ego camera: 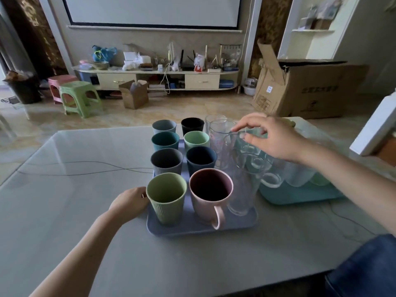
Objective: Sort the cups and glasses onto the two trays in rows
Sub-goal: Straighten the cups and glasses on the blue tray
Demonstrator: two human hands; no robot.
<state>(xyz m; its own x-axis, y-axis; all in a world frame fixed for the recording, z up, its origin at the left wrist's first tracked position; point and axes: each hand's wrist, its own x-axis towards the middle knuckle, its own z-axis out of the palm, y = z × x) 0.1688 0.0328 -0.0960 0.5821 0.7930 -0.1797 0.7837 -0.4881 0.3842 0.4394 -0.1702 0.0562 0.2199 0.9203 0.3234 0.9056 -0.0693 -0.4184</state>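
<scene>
blue tray (242,224) holds coloured cups; left hand (129,203) grasps its nine o'clock edge, right hand (272,137) pinches a glass (233,151) rim.

Measured from the blue tray (201,229): the left hand (129,203) rests at its left edge, fingers curled. The right hand (271,137) hovers beyond its far right corner, fingers loosely spread, thumb and forefinger close together.

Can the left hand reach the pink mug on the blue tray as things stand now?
Probably yes. The left hand rests at the tray's left edge beside the green cup. The pink mug stands just behind that cup's right side, top open; the hand would need to pass over or around the cup.
</scene>
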